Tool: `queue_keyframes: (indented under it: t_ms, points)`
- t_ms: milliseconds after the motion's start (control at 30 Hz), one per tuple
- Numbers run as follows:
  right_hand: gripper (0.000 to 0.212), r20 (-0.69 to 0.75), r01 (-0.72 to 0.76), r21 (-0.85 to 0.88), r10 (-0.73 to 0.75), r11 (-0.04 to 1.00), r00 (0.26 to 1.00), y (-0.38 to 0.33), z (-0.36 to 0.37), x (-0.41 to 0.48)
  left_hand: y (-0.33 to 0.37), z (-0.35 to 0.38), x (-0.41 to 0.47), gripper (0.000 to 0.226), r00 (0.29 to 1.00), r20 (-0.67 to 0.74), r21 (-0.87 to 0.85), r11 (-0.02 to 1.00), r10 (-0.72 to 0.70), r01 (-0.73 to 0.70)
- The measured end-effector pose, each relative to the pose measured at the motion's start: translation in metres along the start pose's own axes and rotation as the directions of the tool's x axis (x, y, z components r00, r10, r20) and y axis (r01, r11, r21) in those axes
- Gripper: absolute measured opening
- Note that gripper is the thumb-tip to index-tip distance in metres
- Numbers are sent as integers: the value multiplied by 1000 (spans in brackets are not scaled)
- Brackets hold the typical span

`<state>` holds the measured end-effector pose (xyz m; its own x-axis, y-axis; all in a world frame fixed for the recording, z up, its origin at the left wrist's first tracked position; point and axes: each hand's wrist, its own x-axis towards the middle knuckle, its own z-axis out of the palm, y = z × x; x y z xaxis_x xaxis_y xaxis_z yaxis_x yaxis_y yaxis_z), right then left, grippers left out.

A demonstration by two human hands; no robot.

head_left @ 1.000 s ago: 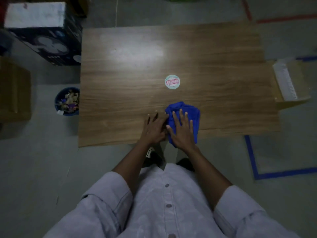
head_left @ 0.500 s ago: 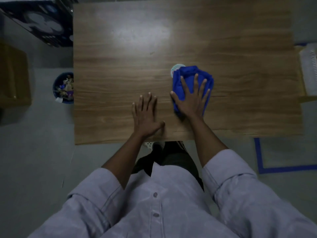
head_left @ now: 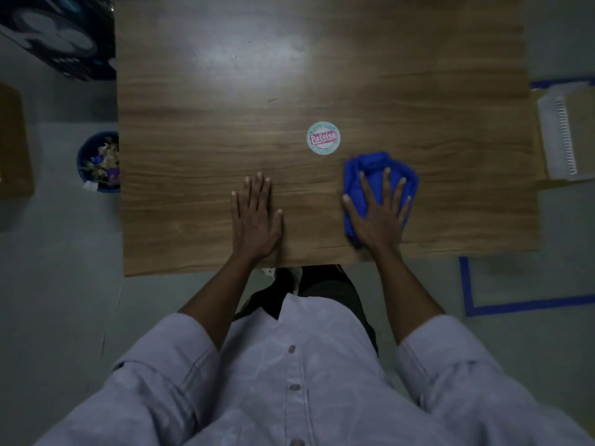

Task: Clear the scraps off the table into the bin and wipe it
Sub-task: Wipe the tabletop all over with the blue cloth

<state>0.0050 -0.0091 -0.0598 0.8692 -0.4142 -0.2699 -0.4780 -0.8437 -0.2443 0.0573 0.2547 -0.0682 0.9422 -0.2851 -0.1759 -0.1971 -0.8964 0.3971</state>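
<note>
A wooden table (head_left: 225, 130) fills the middle of the view. My right hand (head_left: 378, 217) lies flat with spread fingers on a crumpled blue cloth (head_left: 375, 165), pressing it to the table near the front edge, right of centre. My left hand (head_left: 256, 217) rests palm down on the bare wood to the left of it, holding nothing. A round sticker (head_left: 323, 137) sits on the tabletop just beyond and left of the cloth. A dark blue bin (head_left: 84, 162) holding scraps stands on the floor by the table's left edge.
A dark patterned box (head_left: 61, 37) stands on the floor at the back left. A brown cardboard box (head_left: 13, 143) is at the far left. An open carton with a white ribbed item (head_left: 560, 136) lies right of the table. Blue tape (head_left: 515, 305) marks the floor.
My right hand has slid the blue cloth to the right and back toward me, uncovering the round sticker. My left hand stays flat on the table. The camera has moved closer.
</note>
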Motion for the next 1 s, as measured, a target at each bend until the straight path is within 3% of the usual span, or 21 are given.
queue_keyframes:
  t_ms: [133, 267, 333, 533, 667, 733, 900, 1000]
  points:
    - [73, -40, 31, 5, -31, 999, 999, -53, 0, 59, 14, 3, 2, 73, 995, -41, -9, 996, -86, 86]
    - [69, 5, 353, -28, -353, 935, 936, -90, 21, 36, 23, -4, 9, 56, 984, -145, -136, 987, -108, 88]
    - [68, 45, 426, -6, -425, 905, 904, -76, 25, 3, 18, -7, 15, 52, 980, -183, -182, 982, -82, 48]
    - [72, 20, 232, -77, -232, 970, 973, -3, 2, -9, 2, -23, 36, 73, 987, -122, -228, 971, -100, 71]
    - [75, -10, 42, -27, -42, 999, 999, -16, -15, 68, 6, -32, 69, 81, 990, -102, -316, 947, -102, 65]
    - [76, -28, 40, -8, -40, 999, 999, -45, -19, 110, 12, -36, 91, 82, 993, -74, -316, 946, -94, 66]
    - [74, -70, 322, -48, -325, 946, 943, -133, 5, 144, 15, -45, 133, 83, 994, -51, -274, 958, -99, 81]
    - [65, -88, 493, 8, -491, 870, 867, -121, 15, 109, 7, -56, 148, 84, 971, -109, -364, 918, -213, 161]
